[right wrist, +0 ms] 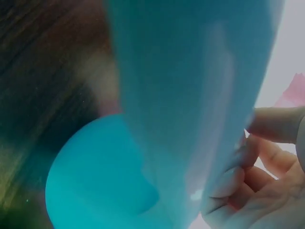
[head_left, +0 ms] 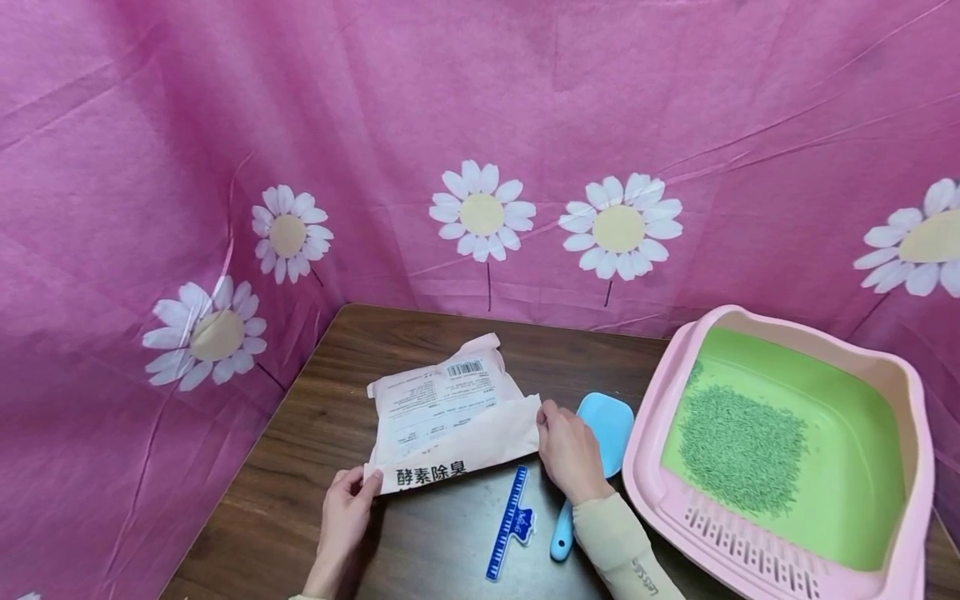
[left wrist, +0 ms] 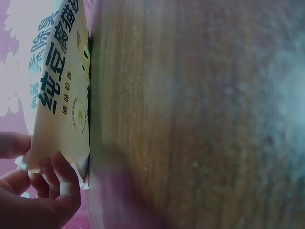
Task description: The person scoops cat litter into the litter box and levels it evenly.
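Note:
A pale pink bag of cat litter (head_left: 442,400) lies on the table with its near edge folded over, showing large black characters. My left hand (head_left: 347,508) pinches the left end of that fold between thumb and fingers. In the left wrist view the fingers bend around the corner of the printed bag (left wrist: 62,129). The right end of the fold is pinched by my right hand (head_left: 572,454). A blue litter scoop (head_left: 606,425) lies under and beside the right wrist. Between the hands, nearer me, rests a blue sealing clip (head_left: 510,521).
On the right stands a pink-rimmed litter box (head_left: 647,417) with a green inside and a patch of green pellets (head_left: 738,450). The wooden table (head_left: 300,442) meets a pink curtain (head_left: 375,100) with daisies at the back and left.

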Tool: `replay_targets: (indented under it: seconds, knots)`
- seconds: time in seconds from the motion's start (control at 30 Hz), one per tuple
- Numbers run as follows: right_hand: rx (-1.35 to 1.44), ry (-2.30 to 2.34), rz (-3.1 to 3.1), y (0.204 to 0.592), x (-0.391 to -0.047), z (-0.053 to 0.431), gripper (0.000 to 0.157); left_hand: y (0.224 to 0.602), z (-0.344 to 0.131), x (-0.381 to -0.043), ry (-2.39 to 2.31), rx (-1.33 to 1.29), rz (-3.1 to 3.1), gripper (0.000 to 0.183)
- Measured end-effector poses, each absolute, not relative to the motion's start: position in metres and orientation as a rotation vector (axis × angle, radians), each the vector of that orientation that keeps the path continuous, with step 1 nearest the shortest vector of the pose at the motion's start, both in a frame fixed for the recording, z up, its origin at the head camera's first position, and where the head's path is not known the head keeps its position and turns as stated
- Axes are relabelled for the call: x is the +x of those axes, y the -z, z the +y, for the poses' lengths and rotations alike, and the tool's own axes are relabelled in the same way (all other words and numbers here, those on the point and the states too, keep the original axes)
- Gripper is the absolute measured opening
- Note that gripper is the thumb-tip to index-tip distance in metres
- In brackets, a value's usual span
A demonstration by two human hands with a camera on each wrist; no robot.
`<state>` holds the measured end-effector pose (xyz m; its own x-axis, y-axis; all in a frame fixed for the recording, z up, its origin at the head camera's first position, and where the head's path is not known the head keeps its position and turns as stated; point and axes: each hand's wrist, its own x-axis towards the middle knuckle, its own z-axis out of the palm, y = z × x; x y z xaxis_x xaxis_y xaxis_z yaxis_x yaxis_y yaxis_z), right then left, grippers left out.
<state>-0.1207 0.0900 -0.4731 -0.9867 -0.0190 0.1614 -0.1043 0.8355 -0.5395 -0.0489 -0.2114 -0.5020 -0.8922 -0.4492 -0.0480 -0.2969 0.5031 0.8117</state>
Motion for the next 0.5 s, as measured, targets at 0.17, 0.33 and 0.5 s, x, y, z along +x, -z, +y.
replay_targets:
  seconds: [0.17,0.33,0.5]
  knots:
    - [0.193,-0.777,-2.830,0.4770,-0.1178,0.0896,0.010,0.5013,-0.2122,-0.0498,1.466,0.698,-2.543,0.018]
    - [0.253,-0.746,-2.807,0.4788,-0.1161,0.0901,0.013,0.5037,-0.2144,-0.0508,1.677,0.730,-2.488,0.035]
    - [0.285,-0.659,-2.804,0.4795,-0.1149,0.0895,0.011,0.5064,-0.2157,-0.0512,1.885,0.752,-2.426,0.048]
